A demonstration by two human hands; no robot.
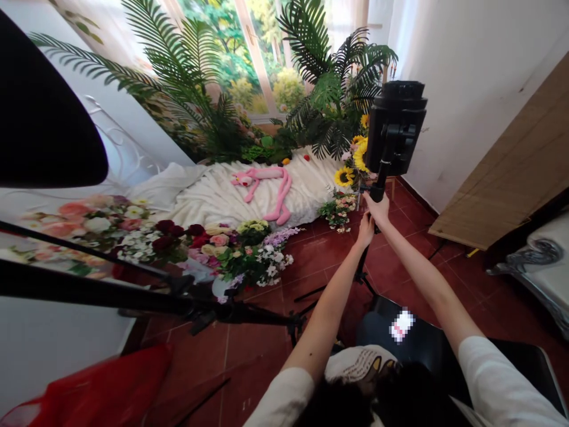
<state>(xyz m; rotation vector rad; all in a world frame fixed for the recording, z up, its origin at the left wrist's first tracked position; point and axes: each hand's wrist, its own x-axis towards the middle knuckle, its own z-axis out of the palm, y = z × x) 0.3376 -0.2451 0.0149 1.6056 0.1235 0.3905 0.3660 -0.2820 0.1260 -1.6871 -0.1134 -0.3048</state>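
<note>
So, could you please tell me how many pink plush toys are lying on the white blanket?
1. The pink plush toy lies stretched out in the middle of the white blanket, in front of the palm plants. Folds or flowers could hide others.

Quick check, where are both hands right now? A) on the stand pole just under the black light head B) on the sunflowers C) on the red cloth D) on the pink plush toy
A: the left hand and right hand both grip the stand pole just below the black light head.
</note>
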